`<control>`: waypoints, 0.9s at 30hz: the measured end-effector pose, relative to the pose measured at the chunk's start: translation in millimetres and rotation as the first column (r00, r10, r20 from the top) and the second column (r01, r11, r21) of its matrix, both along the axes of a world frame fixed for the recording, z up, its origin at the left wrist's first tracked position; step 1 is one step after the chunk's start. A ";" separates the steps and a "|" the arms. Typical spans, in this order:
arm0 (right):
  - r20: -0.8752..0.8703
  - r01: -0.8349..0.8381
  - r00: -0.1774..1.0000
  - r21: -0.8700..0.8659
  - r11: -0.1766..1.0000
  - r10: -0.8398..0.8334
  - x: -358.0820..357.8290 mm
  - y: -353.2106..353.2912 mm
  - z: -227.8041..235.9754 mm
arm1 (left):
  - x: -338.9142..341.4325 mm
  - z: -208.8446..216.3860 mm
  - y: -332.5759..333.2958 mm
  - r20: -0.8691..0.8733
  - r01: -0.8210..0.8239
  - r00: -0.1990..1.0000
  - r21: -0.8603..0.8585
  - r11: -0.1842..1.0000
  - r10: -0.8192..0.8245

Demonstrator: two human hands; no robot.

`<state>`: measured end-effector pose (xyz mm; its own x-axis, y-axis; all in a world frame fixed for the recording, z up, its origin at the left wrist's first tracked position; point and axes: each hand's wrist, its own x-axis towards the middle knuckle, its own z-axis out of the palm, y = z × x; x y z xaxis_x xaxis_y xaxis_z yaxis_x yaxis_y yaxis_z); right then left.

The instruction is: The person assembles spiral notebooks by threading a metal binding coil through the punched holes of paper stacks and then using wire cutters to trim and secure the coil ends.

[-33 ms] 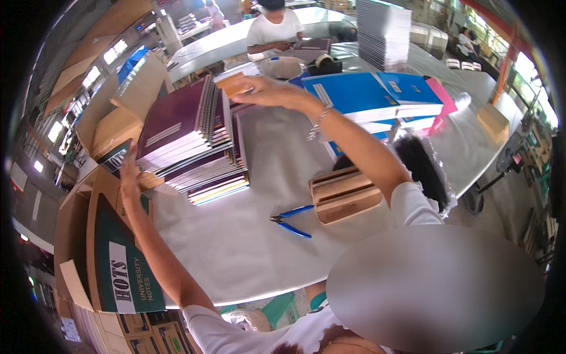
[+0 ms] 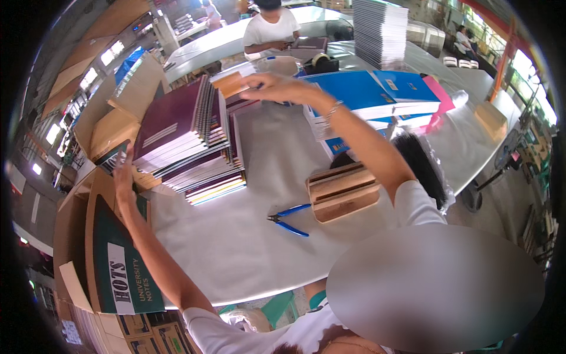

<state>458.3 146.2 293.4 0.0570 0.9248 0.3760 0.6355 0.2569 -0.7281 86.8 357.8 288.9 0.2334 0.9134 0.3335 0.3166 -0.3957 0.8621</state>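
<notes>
In the head view, a tall stack of purple-covered, dark-coil-bound notebooks (image 2: 171, 118) stands on the left part of the grey-covered table (image 2: 236, 259), between the person's two hands. The upper books' coils line up on the right side, probably so that the bulky bindings sit evenly; lower layers jut out to the right.

The left hand (image 2: 122, 174) is open, its fingers stretched upward just beside the stack's left side, near the open brown cardboard box with a dark-green panel (image 2: 105, 242). It may be steadying the pile, though contact is not clear. The right hand (image 2: 274, 88), slightly blurred, is beyond the stack's far right corner, fingers loosely apart and apparently empty, near a flat orange-tan piece (image 2: 231, 84).

Blue-covered books (image 2: 348, 91) lie piled to the right. Nearer the person, a slotted, light-brown wooden block (image 2: 345, 207) and open, blue-handled metal nippers (image 2: 293, 229) lie side by side, presumably for easy reach.
</notes>
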 end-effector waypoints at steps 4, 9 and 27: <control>0.005 0.232 0.973 -0.096 0.968 -0.233 116.3 -90.4 -8.3 | 3.4 6.7 -60.9 -0.104 -0.018 0.993 0.313 0.950 0.053; 0.276 0.788 0.598 -0.028 0.616 -0.753 214.6 -164.5 -52.8 | 5.8 -90.1 -178.9 0.029 0.473 0.880 0.026 0.881 -0.473; 0.270 0.905 0.264 0.264 0.335 -0.926 264.5 -201.8 -106.5 | 151.5 -235.8 -270.8 -0.301 0.275 0.931 0.211 0.938 -0.205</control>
<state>722.9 -55.6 186.9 0.7259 0.3222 0.6077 0.6437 -0.6295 -0.4352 238.3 87.0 53.1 0.5478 0.7158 0.4330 0.3920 -0.6769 0.6230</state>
